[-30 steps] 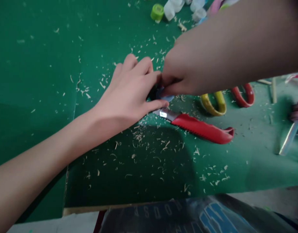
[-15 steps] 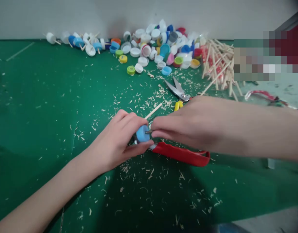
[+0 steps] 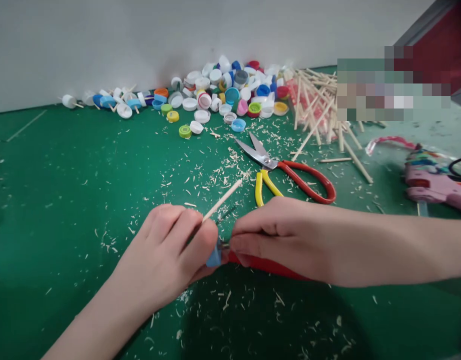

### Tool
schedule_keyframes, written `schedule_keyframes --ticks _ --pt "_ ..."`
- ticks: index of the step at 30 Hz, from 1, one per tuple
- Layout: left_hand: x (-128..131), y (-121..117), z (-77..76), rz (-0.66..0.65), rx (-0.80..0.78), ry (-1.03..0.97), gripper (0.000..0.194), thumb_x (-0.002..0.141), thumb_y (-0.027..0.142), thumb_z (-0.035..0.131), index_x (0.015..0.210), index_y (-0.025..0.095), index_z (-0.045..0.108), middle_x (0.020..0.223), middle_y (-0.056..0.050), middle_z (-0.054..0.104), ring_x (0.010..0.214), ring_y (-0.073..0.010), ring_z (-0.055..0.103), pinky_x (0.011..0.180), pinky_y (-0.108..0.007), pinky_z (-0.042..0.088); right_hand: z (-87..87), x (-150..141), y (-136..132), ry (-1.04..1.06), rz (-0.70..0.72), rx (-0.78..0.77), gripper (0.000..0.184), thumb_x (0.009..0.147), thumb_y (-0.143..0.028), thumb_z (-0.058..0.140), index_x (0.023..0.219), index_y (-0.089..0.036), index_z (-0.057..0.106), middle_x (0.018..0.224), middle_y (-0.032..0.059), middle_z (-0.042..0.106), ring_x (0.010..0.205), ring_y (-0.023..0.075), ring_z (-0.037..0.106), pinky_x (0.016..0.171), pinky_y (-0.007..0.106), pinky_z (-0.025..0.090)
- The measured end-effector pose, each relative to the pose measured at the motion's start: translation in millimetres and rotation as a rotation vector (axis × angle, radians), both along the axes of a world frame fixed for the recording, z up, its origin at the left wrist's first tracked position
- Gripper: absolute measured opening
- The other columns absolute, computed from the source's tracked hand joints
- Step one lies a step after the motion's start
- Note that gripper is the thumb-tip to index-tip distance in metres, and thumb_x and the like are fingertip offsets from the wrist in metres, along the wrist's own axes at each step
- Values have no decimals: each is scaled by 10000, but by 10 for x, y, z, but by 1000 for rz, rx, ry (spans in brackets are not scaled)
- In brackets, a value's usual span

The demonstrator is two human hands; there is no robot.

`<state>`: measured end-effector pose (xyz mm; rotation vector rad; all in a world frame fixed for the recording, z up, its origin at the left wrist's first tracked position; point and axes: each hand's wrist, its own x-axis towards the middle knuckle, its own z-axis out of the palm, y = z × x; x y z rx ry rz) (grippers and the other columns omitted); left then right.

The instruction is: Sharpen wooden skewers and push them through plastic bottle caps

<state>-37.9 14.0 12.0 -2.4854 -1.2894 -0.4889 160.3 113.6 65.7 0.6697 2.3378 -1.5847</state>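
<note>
My left hand [image 3: 173,247] is closed around a light-blue bottle cap [image 3: 214,256], mostly covered by the fingers. A wooden stick [image 3: 224,199] sticks up out of the same hand, its lower end hidden. In my right hand [image 3: 260,237] a thin metal rod [image 3: 224,245] is pinched between thumb and fingers, its tip at the face of the cap. Most of the rod is hidden, so its kind cannot be told. Beneath the right hand lies a red handle [image 3: 275,266], partly covered. Red-handled scissors [image 3: 268,162] lie open just beyond, beside yellow handles [image 3: 259,189].
Many bottle caps [image 3: 203,100] are heaped along the wall. Caps with sticks through them [image 3: 108,102] lie left of the heap. Wooden sticks [image 3: 316,107] are piled at the right, near a pink glue gun [image 3: 427,182]. Shavings litter the green table [image 3: 65,200].
The view has shifted, so both hands appear lower and the scissors' red handles and the glue gun now show. The cap has turned and is more covered by my left fingers.
</note>
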Motion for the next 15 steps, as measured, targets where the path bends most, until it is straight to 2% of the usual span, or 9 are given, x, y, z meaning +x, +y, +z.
schedule_keyframes --ticks 2,3,4,5,7,9,11,13,15 --pt "24 -26 33 -12 131 72 183 822 211 595 988 159 537 929 -76 584 897 -209 460 800 -376 408 39 29 12 -117 -43 -274 363 953 -441 384 813 -170 581 461 -87 361 401 57 354 406 193 303" --pt "35 -34 48 -19 181 101 174 812 186 606 973 173 542 929 -68 585 893 -202 460 808 -374 405 47 48 8 -150 -52 -347 393 961 -459 350 839 -168 586 437 -96 336 380 61 350 398 197 310" --pt "45 -38 58 -23 212 125 174 803 167 615 961 187 545 928 -59 588 884 -193 459 812 -369 403 46 69 -3 -151 -49 -357 415 973 -455 315 852 -171 591 425 -99 320 364 63 344 393 199 311" --pt "55 -37 62 -27 225 146 177 797 155 618 954 197 547 927 -51 591 875 -185 459 814 -364 404 37 92 -22 -119 -45 -292 417 983 -433 295 854 -177 598 429 -96 328 362 62 344 392 199 305" --pt "73 -25 49 -23 221 161 180 790 143 619 946 204 552 917 -46 598 866 -180 465 815 -362 408 0 148 -76 -14 -8 30 373 991 -362 315 835 -193 608 482 -74 406 396 59 365 408 202 293" --pt "91 -6 11 -9 203 140 175 788 148 614 942 198 550 900 -51 605 864 -185 477 808 -368 415 -60 215 -132 132 84 504 321 987 -278 340 818 -191 599 566 -45 487 451 69 382 437 226 278" --pt "116 10 -33 1 171 98 161 800 179 596 951 188 542 892 -60 609 859 -193 486 792 -374 421 -131 287 -170 270 226 932 304 979 -201 318 841 -173 588 612 -18 507 496 95 387 470 265 271" --pt "157 17 -60 -21 104 49 162 827 236 558 975 175 533 890 -71 608 848 -200 487 766 -377 424 -194 354 -187 382 322 1219 304 965 -164 296 892 -149 591 614 -7 487 516 118 382 492 296 269" --pt "217 15 -58 -52 7 3 192 839 259 525 999 153 528 893 -83 604 838 -204 481 739 -373 427 -233 405 -193 445 361 1370 286 949 -164 317 933 -129 601 603 -6 464 518 128 380 502 310 276"
